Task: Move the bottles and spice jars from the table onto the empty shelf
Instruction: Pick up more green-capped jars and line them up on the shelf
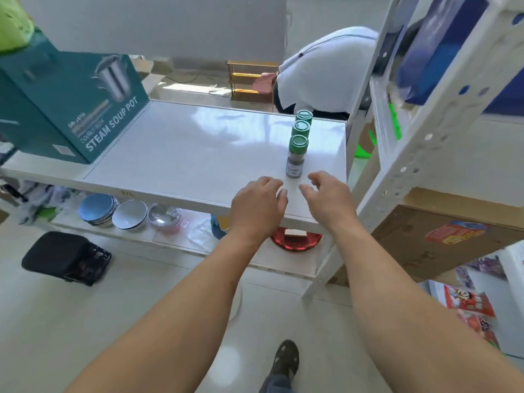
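Three spice jars with green lids stand in a row on the white shelf board (184, 154), near its right end. The nearest jar (296, 157) has a grey label; the middle jar (301, 128) and the far jar (304, 117) are mostly hidden behind it. My left hand (256, 207) hovers over the shelf's front edge, just left of and below the nearest jar, fingers loosely curled and holding nothing. My right hand (326, 198) hangs beside it, right of the jar, fingers relaxed and empty. Neither hand touches a jar.
A teal steam soup pot box (76, 106) stands on the shelf's left end. Bowls (113, 212) and a red plate (296, 241) sit on the lower shelf. A white upright (411, 154) rises at right beside a cardboard box (442, 242). A person (326, 80) bends behind the shelf.
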